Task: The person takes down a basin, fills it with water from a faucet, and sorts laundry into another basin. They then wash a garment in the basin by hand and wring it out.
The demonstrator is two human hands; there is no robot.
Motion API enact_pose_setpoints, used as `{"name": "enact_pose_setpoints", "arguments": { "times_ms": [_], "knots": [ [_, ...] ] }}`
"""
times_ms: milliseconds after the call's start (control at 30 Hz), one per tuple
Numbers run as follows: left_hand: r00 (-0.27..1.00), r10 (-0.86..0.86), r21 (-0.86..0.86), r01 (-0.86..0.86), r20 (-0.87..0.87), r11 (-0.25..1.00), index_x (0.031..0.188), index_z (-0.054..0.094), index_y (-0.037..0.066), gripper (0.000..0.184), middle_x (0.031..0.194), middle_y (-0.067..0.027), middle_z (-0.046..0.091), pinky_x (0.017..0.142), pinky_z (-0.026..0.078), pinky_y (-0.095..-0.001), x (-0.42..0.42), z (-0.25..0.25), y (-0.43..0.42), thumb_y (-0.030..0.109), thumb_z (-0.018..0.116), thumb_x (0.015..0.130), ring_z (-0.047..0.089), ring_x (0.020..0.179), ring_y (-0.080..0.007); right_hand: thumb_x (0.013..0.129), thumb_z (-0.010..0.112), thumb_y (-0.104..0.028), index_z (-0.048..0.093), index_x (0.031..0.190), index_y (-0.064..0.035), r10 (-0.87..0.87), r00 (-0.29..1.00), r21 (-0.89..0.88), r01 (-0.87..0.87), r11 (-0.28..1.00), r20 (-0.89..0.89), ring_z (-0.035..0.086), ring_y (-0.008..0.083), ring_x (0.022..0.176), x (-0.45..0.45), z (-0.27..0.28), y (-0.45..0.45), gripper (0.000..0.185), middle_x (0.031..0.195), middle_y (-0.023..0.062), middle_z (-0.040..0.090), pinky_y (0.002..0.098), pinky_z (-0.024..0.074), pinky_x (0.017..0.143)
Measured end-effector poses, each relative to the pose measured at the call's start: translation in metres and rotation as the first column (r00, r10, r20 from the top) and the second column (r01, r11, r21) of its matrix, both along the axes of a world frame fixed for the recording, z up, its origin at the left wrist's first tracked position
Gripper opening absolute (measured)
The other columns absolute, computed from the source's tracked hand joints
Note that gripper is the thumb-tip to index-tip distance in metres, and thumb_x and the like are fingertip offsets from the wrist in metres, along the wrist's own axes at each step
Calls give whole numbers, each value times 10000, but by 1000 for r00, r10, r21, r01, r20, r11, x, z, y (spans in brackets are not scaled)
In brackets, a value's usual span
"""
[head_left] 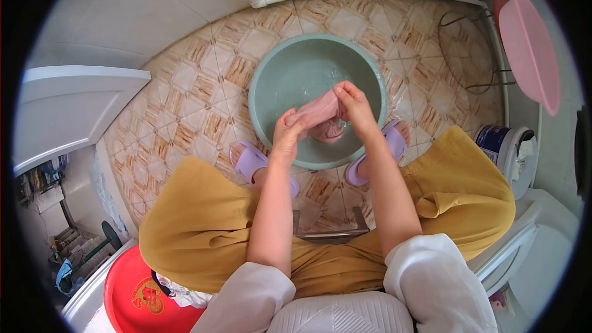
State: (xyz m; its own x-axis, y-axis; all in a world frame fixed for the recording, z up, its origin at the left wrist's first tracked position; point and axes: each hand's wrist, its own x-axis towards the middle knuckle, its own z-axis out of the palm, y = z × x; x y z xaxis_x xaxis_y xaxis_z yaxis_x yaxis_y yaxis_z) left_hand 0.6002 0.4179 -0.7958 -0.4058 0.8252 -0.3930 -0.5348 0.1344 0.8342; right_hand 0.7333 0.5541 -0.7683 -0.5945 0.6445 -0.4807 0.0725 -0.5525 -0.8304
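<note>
A wet pink cloth (317, 110) is stretched between my two hands above a grey-green basin (266, 65). Its lower part hangs in a bunch toward the shallow water at the bottom. My left hand (287, 134) grips the left end, fingers closed around it. At the other end, my right hand (356, 106) pinches the cloth near its upper edge. Whether the cloth is a garment or a towel, I cannot tell.
The basin stands on patterned floor tiles (191, 95) between my feet in purple slippers (251, 159). A red basin (139, 293) sits at lower left, below a white door (74, 111). A pink basin (524, 49) hangs at right, above a bin (509, 154) and a toilet (542, 253).
</note>
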Motion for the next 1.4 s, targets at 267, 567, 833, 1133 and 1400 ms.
{"name": "enact_pose_setpoints", "arguments": {
  "times_ms": [267,567,833,1133,1400],
  "knots": [
    [722,162,3,-222,673,975,1230,483,46,432,1151,-89,576,897,399,-300,31,33,11,332,517,908,525,1059,-173,812,592,-268,597,725,-65,-316,872,766,-99,636,375,561,302,553,-44,-9,-65,221,605,138,580,367,444,522],
    [784,188,-78,-176,592,981,1220,493,44,420,1261,-58,516,1008,328,-355,32,19,12,350,434,937,479,1158,-186,844,534,-317,642,698,-96,-243,887,797,-197,570,393,603,367,589,-52,9,-83,286,624,167,609,446,466,535],
    [801,162,-51,-162,577,985,1224,486,34,427,1235,-58,544,972,354,-340,33,20,16,346,423,939,477,1161,-173,841,533,-290,643,737,-43,-284,869,731,-121,672,405,590,398,652,-49,1,-69,291,684,214,586,433,457,576],
    [795,274,-236,-169,541,957,1145,530,49,379,1135,-36,585,943,379,-332,38,-6,0,350,454,926,525,1051,-152,834,532,-280,611,676,-63,-303,824,739,-191,646,478,576,387,586,-43,4,-75,280,619,193,585,444,455,545],
    [976,90,-293,-29,198,956,1118,551,67,391,934,-20,604,615,385,-258,37,23,9,387,518,897,532,778,-107,863,496,-386,643,673,-39,-281,677,667,-413,620,680,605,378,662,-17,-46,-18,422,683,188,620,465,471,631]
  ]
}}
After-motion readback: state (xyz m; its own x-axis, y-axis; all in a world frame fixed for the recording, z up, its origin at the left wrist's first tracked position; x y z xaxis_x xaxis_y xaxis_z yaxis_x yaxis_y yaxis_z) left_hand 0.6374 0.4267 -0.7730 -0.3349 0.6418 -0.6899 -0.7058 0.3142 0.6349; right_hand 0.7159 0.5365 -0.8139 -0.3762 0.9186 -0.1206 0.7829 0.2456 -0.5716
